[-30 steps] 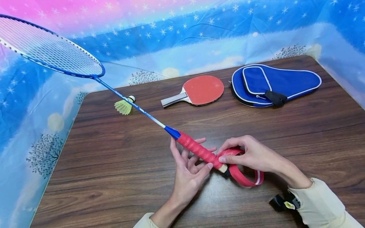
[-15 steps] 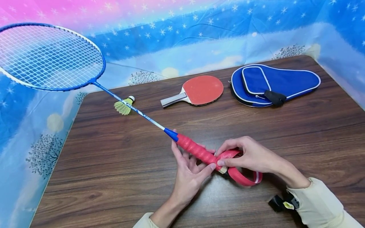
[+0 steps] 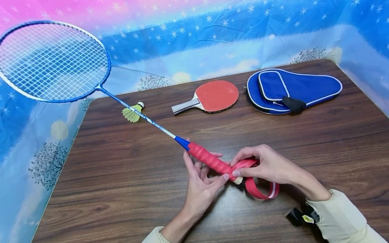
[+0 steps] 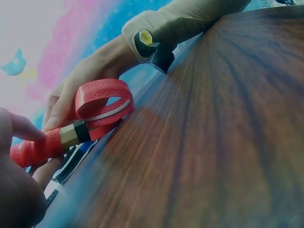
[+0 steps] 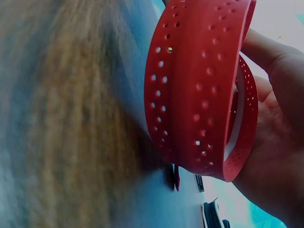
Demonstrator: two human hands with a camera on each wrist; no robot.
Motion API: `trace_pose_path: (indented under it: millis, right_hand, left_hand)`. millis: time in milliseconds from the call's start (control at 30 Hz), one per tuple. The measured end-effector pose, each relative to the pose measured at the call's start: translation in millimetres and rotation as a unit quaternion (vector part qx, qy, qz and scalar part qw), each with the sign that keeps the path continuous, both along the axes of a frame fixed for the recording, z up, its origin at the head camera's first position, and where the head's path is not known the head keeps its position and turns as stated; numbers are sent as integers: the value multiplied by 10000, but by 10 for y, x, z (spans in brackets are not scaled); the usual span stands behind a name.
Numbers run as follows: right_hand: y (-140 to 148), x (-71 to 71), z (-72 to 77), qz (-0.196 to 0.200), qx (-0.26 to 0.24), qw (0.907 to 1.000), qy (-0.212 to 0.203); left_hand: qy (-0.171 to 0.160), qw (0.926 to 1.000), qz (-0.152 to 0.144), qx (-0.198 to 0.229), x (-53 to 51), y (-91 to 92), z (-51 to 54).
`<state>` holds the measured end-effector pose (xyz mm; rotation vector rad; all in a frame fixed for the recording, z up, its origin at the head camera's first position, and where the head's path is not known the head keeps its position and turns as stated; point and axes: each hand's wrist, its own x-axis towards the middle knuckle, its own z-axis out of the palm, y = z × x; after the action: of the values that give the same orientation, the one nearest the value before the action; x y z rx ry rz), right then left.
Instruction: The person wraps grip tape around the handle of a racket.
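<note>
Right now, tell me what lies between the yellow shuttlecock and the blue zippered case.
In the head view, a red oval paddle lies between the shuttlecock and the case; the blue racket's shaft overlaps the shuttlecock.

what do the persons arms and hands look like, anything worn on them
Both arms wear long pale cream cloth sleeves. The left hand and right hand are ungloved, no rings visible. A small black boxy device with a yellow label sits at the right sleeve's end.
</note>
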<state>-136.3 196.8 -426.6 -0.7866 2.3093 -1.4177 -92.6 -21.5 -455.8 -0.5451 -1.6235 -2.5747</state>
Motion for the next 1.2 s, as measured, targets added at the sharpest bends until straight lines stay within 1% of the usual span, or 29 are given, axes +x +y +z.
trace_pose_path:
  millis: [133, 233, 400, 633, 733, 867, 967, 1033, 1200]
  right_hand:
    - [15, -5, -9, 99, -124, 9999, -65]
    - [29, -16, -22, 125, -156, 9998, -65]
    - [38, -34, -40, 64, -169, 9998, 19]
    - [34, -29, -35, -167, -82, 9998, -28]
    - [34, -23, -25, -236, -96, 9997, -56]
    - [24, -20, -10, -289, -139, 9994, -105]
    - [19, -19, -2, -354, -168, 9990, -199]
    - [18, -20, -1, -391, -177, 9987, -261]
    - [22, -26, 0, -465, -148, 9981, -364]
  left_hand:
    - [8, 9999, 137, -30, -4, 2, -6]
    - [58, 9999, 162, 13, -11, 0, -7]
    - [132, 9998, 97, 138, -20, 0, -8]
    - [67, 9994, -79, 334, -14, 9, -37]
    - [-60, 9994, -35, 333, -12, 16, -44]
    - [-395, 9984, 113, 388, -12, 24, -42]
    - [-572, 9970, 128, 502, -13, 22, -36]
    - [-621, 9965, 121, 546, -14, 19, -31]
    - [-674, 9971, 190, 286, -12, -8, -27]
